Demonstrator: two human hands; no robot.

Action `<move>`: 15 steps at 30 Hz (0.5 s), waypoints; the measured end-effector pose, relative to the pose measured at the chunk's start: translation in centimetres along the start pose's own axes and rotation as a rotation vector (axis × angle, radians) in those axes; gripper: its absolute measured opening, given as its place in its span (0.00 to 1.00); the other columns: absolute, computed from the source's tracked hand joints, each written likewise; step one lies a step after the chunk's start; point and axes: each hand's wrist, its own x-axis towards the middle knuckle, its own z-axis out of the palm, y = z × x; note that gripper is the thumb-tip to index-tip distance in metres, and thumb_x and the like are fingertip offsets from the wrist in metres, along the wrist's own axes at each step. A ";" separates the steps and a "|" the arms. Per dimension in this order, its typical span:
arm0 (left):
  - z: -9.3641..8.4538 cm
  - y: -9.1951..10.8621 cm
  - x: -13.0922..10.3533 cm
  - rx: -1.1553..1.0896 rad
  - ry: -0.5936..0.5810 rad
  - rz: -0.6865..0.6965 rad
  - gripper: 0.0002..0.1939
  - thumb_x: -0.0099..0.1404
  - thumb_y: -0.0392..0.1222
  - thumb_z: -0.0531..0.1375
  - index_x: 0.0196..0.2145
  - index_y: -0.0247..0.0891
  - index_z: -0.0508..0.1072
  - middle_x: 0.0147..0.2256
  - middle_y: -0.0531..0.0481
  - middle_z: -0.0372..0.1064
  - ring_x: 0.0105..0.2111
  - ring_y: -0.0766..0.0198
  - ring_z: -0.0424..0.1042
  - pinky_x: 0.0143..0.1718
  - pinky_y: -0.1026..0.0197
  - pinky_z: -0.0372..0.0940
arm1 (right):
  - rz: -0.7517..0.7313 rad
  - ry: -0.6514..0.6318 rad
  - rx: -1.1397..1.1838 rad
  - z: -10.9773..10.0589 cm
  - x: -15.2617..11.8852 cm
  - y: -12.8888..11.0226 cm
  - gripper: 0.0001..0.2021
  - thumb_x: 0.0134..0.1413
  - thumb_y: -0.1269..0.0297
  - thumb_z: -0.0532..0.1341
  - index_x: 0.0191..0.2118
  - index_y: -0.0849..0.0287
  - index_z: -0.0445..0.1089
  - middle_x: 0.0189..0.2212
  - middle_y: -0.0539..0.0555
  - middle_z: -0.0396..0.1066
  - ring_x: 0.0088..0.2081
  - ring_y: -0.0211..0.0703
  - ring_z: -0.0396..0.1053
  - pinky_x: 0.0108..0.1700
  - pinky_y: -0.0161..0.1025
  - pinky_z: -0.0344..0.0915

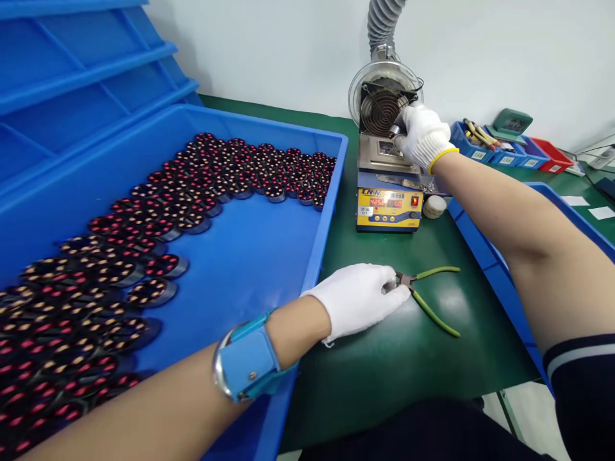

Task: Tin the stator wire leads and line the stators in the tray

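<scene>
My right hand [425, 134], in a white knit glove with a yellow cuff, is closed on a small round metal-rimmed part [394, 130]. It holds the part just above the small square well of a solder pot [384, 208], whose red display is lit. My left hand [360, 298], also gloved, rests low over the green table with thumb and fingers curled together. Something small and dark shows between them, too hidden to name. Right at those fingertips lies a pair of green-handled pliers [435, 314], handles spread; whether the fingers touch its jaws I cannot tell.
On the left, a big blue tray [319, 256] holds many round black parts [154, 292] with red or tan spots. A grey duct hose [384, 25] rises behind the solder pot. Right of it are a small round white container [435, 207], a blue bin [480, 240] and small tool boxes [478, 153].
</scene>
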 end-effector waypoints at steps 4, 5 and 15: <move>0.1 0.0 -0.1 -0.007 0.010 0.012 0.22 0.64 0.59 0.51 0.26 0.41 0.72 0.24 0.48 0.72 0.23 0.58 0.68 0.25 0.59 0.51 | -0.012 0.002 0.021 0.1 0.1 -0.3 0.12 0.58 0.64 0.63 0.46 0.64 0.71 0.50 0.58 0.67 0.53 0.49 0.65 0.56 0.46 0.60; 0.1 0.0 -0.1 -0.010 0.011 0.010 0.22 0.64 0.59 0.52 0.26 0.41 0.73 0.24 0.48 0.73 0.23 0.58 0.68 0.25 0.59 0.51 | -0.012 0.003 0.010 0.2 0.1 -0.3 0.12 0.58 0.64 0.63 0.46 0.63 0.71 0.50 0.58 0.67 0.53 0.50 0.65 0.56 0.48 0.60; 0.2 0.0 0.3 -0.119 0.116 -0.020 0.20 0.62 0.57 0.56 0.41 0.41 0.76 0.33 0.48 0.76 0.31 0.57 0.74 0.30 0.59 0.61 | 0.059 0.036 0.089 -1.4 -0.1 -0.7 0.16 0.59 0.58 0.58 0.46 0.64 0.73 0.45 0.56 0.71 0.47 0.48 0.69 0.51 0.48 0.62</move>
